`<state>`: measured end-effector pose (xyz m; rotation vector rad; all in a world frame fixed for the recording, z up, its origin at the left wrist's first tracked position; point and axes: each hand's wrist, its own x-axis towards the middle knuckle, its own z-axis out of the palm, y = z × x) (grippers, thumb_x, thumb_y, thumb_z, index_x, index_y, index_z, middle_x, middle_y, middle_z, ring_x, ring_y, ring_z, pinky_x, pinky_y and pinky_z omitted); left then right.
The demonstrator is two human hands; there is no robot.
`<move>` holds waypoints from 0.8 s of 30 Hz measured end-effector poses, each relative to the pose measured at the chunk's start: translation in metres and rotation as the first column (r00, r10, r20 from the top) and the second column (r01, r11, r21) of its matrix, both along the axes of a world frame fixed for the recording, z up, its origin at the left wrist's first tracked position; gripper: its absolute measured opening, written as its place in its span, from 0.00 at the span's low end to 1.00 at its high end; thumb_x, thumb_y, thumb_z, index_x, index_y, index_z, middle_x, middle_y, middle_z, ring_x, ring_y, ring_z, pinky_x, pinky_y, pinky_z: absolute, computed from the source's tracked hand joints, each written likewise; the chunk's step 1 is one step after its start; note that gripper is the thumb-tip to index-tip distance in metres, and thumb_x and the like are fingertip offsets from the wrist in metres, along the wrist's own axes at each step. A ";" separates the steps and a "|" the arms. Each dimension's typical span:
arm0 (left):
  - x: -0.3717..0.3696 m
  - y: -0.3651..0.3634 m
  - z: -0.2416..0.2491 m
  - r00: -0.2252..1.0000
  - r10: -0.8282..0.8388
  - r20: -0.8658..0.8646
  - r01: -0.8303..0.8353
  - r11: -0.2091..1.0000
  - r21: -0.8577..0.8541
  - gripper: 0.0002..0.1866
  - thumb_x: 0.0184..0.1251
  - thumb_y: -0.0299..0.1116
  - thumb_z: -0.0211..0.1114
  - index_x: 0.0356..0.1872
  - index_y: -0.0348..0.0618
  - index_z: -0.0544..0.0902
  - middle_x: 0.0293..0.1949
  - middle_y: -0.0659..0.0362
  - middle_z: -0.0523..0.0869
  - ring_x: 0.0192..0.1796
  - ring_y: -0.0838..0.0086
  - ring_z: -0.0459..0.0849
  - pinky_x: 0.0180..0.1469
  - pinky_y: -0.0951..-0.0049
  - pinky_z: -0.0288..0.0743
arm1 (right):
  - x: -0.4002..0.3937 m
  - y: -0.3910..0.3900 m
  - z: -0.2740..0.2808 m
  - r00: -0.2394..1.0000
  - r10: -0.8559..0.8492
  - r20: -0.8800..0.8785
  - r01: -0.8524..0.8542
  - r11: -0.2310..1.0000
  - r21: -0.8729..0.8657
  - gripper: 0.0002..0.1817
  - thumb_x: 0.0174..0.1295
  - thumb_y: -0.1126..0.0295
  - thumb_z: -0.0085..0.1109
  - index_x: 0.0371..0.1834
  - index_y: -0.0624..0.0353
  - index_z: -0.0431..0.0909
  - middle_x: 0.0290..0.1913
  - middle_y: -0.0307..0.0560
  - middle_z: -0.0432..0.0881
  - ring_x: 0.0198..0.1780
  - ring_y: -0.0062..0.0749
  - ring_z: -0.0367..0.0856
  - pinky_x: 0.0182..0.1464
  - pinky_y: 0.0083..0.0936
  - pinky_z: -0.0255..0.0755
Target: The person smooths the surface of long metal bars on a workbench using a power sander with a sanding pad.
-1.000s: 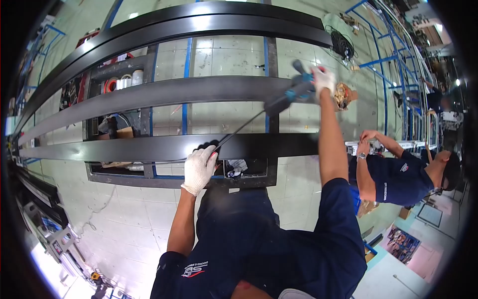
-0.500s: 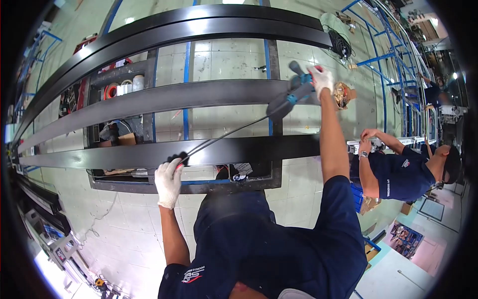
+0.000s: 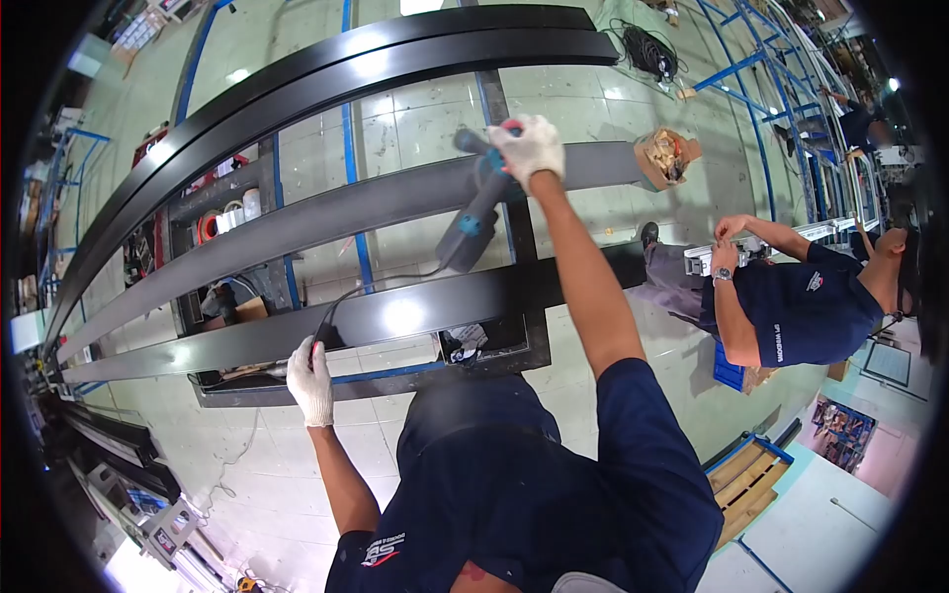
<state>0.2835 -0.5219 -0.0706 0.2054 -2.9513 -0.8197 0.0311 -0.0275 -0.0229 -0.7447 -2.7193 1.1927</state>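
My right hand (image 3: 534, 150), in a white knit glove, is closed on a grey and teal corded power tool (image 3: 478, 219). The tool is held over the middle dark metal bar (image 3: 395, 198), tilted and somewhat blurred by motion. Its black cord (image 3: 381, 281) runs down to my left hand (image 3: 310, 387). Also gloved, my left hand has its fingers closed round the cord, just in front of the nearest glossy black bar (image 3: 435, 304).
Two black profiles (image 3: 326, 79) lie along the far side of the frame (image 3: 539, 346). Tape rolls (image 3: 232, 212) sit on the left. A cardboard box (image 3: 667, 158) stands beyond the middle bar's end. At right a co-worker (image 3: 791, 306) handles a metal part; blue racks (image 3: 761, 69) stand behind.
My right hand has carried the power tool left along the middle bar. The cord now hangs in a slack curve, and my left hand has shifted slightly left and down.
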 end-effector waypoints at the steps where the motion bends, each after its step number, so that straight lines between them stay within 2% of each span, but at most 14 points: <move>1: -0.001 0.006 0.000 1.000 -0.020 0.010 0.021 1.000 -0.019 0.15 0.86 0.36 0.72 0.60 0.37 0.94 0.47 0.46 0.94 0.51 0.51 0.93 0.56 0.54 0.85 | 0.006 0.019 0.006 0.999 -0.035 0.019 0.035 0.999 -0.031 0.23 0.66 0.46 0.81 0.49 0.54 0.97 0.55 0.50 0.91 0.46 0.41 0.97 0.41 0.36 0.94; 3: -0.005 0.019 0.000 0.998 -0.059 0.030 0.061 0.997 -0.056 0.14 0.85 0.36 0.73 0.59 0.38 0.94 0.45 0.47 0.93 0.49 0.51 0.92 0.54 0.53 0.84 | 0.009 0.071 -0.003 0.989 -0.149 0.027 0.151 0.981 -0.121 0.22 0.68 0.51 0.81 0.51 0.59 0.96 0.51 0.47 0.92 0.37 0.32 0.96 0.31 0.29 0.91; 4: -0.007 0.023 -0.005 0.994 -0.103 0.024 0.104 0.991 -0.085 0.13 0.83 0.36 0.74 0.58 0.39 0.94 0.43 0.49 0.92 0.47 0.51 0.90 0.52 0.53 0.84 | 0.010 0.100 -0.005 0.978 -0.206 0.039 0.209 0.965 -0.159 0.21 0.68 0.52 0.81 0.51 0.59 0.96 0.48 0.46 0.93 0.36 0.30 0.95 0.31 0.30 0.91; 5: -0.011 0.032 0.000 0.990 -0.106 0.090 0.112 0.991 -0.067 0.13 0.81 0.36 0.76 0.57 0.42 0.94 0.43 0.51 0.93 0.48 0.52 0.90 0.57 0.52 0.83 | 0.012 0.128 -0.006 0.964 -0.260 0.057 0.266 0.944 -0.197 0.20 0.68 0.54 0.80 0.51 0.60 0.96 0.44 0.44 0.93 0.34 0.27 0.93 0.32 0.30 0.91; 7: -0.019 0.053 0.012 0.955 -0.271 0.119 0.283 0.954 -0.101 0.14 0.80 0.36 0.76 0.59 0.41 0.93 0.46 0.51 0.93 0.52 0.52 0.90 0.62 0.51 0.82 | 0.020 0.180 -0.001 0.944 -0.329 0.036 0.331 0.940 -0.077 0.19 0.67 0.55 0.81 0.49 0.60 0.97 0.37 0.43 0.93 0.34 0.24 0.90 0.31 0.28 0.90; 8: -0.023 0.064 0.008 0.932 -0.359 -0.052 0.343 0.918 -0.197 0.14 0.80 0.36 0.76 0.60 0.44 0.92 0.47 0.53 0.92 0.54 0.53 0.88 0.67 0.48 0.78 | 0.025 0.201 0.001 0.947 -0.321 0.018 0.321 0.945 -0.058 0.18 0.67 0.55 0.81 0.48 0.59 0.98 0.36 0.42 0.92 0.33 0.23 0.89 0.31 0.27 0.89; 9: -0.028 0.071 0.007 0.949 -0.305 0.075 0.313 0.937 -0.153 0.16 0.81 0.39 0.75 0.63 0.48 0.92 0.50 0.54 0.92 0.58 0.54 0.88 0.76 0.46 0.73 | 0.028 0.219 0.001 0.949 -0.314 -0.004 0.314 0.949 -0.040 0.18 0.66 0.54 0.81 0.46 0.58 0.98 0.35 0.41 0.92 0.33 0.23 0.88 0.31 0.27 0.88; 11: -0.043 0.087 0.011 0.937 -0.330 0.113 0.344 0.926 -0.153 0.16 0.82 0.42 0.74 0.62 0.48 0.92 0.49 0.54 0.92 0.57 0.53 0.88 0.73 0.47 0.75 | 0.029 0.252 -0.014 0.951 -0.309 -0.003 0.306 0.944 -0.123 0.18 0.66 0.53 0.82 0.47 0.57 0.99 0.35 0.40 0.92 0.32 0.22 0.88 0.30 0.25 0.87; 12: -0.049 0.093 0.012 0.934 -0.335 0.121 0.350 0.925 -0.145 0.15 0.82 0.42 0.74 0.60 0.48 0.93 0.47 0.54 0.92 0.55 0.53 0.88 0.70 0.47 0.76 | 0.028 0.257 -0.012 0.957 -0.290 -0.020 0.290 0.957 -0.030 0.18 0.66 0.54 0.82 0.48 0.56 0.99 0.35 0.39 0.91 0.32 0.21 0.87 0.30 0.24 0.85; 16: -0.053 0.089 0.011 0.931 -0.349 0.111 0.361 0.924 -0.128 0.13 0.81 0.41 0.74 0.57 0.47 0.94 0.44 0.55 0.92 0.52 0.52 0.88 0.66 0.48 0.77 | 0.020 0.250 -0.010 0.957 -0.285 -0.059 0.285 0.959 -0.010 0.17 0.65 0.54 0.82 0.45 0.56 0.98 0.32 0.38 0.89 0.30 0.21 0.85 0.29 0.25 0.84; 19: -0.036 0.068 0.016 0.931 -0.353 0.097 0.363 0.922 -0.134 0.12 0.83 0.39 0.73 0.57 0.45 0.93 0.42 0.54 0.90 0.49 0.53 0.87 0.60 0.51 0.78 | 0.012 0.222 -0.008 0.966 -0.258 -0.006 0.257 0.966 -0.025 0.18 0.65 0.53 0.82 0.45 0.57 0.99 0.32 0.39 0.89 0.30 0.23 0.85 0.29 0.25 0.84; 20: -0.029 0.056 0.015 0.934 -0.340 0.109 0.352 0.927 -0.129 0.12 0.83 0.37 0.73 0.57 0.44 0.93 0.42 0.52 0.90 0.49 0.52 0.87 0.58 0.52 0.79 | 0.009 0.209 -0.009 0.965 -0.259 0.049 0.262 0.961 -0.088 0.18 0.65 0.53 0.82 0.45 0.57 0.98 0.33 0.40 0.91 0.31 0.23 0.86 0.29 0.26 0.86; 24: 0.006 0.003 0.011 0.965 -0.193 0.179 0.200 0.980 -0.019 0.11 0.82 0.34 0.73 0.56 0.39 0.93 0.43 0.49 0.91 0.49 0.49 0.88 0.55 0.52 0.82 | 0.015 0.119 -0.004 0.978 -0.208 0.008 0.208 0.977 -0.050 0.20 0.65 0.53 0.81 0.47 0.60 0.97 0.43 0.47 0.93 0.32 0.29 0.92 0.30 0.30 0.90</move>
